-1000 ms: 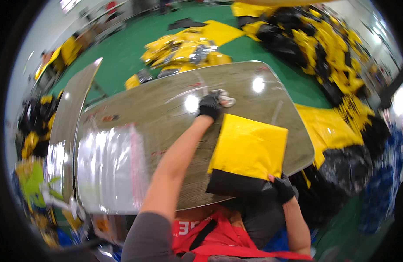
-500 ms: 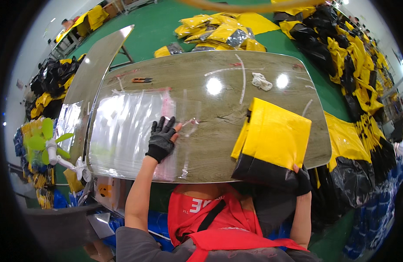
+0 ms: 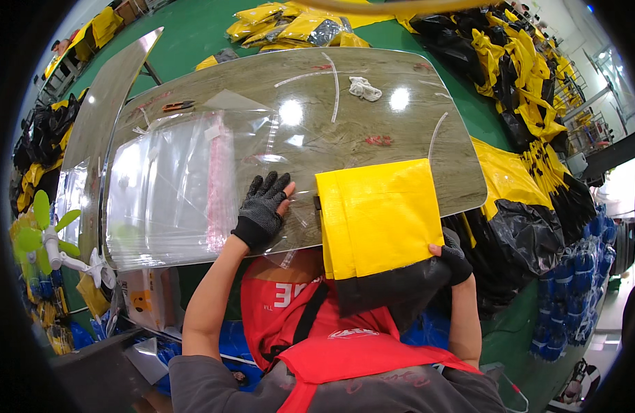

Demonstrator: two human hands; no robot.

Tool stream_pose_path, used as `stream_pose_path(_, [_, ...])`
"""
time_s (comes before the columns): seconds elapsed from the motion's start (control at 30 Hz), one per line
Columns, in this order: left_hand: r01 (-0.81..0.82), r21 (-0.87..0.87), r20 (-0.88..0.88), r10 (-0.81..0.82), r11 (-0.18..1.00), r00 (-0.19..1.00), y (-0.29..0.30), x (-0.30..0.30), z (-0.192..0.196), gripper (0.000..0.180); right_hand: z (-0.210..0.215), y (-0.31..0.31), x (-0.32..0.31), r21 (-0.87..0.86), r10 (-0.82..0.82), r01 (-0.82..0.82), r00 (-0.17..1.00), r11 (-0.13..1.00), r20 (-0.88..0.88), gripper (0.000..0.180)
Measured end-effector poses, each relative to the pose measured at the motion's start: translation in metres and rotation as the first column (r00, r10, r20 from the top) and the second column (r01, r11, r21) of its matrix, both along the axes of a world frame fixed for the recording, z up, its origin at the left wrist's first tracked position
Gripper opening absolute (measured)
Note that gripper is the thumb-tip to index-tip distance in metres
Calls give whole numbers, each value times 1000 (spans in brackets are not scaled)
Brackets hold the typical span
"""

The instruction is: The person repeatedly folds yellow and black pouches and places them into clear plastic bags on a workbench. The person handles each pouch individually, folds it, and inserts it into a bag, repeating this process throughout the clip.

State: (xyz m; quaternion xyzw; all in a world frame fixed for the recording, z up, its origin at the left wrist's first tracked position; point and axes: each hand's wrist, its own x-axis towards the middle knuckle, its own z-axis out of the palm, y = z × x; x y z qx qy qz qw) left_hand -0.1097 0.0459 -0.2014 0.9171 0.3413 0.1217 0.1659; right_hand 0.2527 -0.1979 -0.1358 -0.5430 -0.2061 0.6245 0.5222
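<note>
My left hand (image 3: 261, 210), in a dark fingerless-thumb glove with grip dots, lies flat with its fingers out on a thin clear plastic bag (image 3: 257, 148). That bag overlaps the right side of a stack of clear plastic bags (image 3: 169, 186) with a pinkish strip along one edge. My right hand (image 3: 453, 257), gloved as well, grips the lower right side of a folded yellow and black plastic sheet (image 3: 383, 213). The thumb shows on top; the other fingers are mostly hidden. The sheet's yellow part is over the table's front edge, its black part hangs towards me.
The wood-patterned table (image 3: 372, 117) carries an orange and black cutter (image 3: 178, 106) and a crumpled white cloth (image 3: 364, 89). A green fan (image 3: 49, 237) stands at the left. Yellow and black sheets (image 3: 524, 186) hang at the right; packed yellow bundles (image 3: 297, 27) lie beyond the table.
My left hand has drawn the top clear bag rightward off the stack. My right hand has brought the folded sheet left and nearer to me. The view has shifted to the right.
</note>
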Motion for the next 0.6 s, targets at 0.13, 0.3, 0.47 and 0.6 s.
stream_pose_path(0.13, [-3,-147,171,28,989,985,8,-8,-6,43,5,7,-8,-19,52,-52,999,998,-1,58])
stream_pose_path(0.3, [100,-427,351,63,899,934,5,-15,37,44,-2,23,-40,-35,166,-168,985,985,-46,60])
stream_pose_path(0.47, [248,-32,36,-247,968,968,-16,-30,82,51,-42,20,-113,46,524,-538,835,842,169,66])
stream_pose_path(0.6, [235,-26,32,-234,972,972,-40,-46,90,51,-35,114,-66,223,139,-291,842,930,521,31])
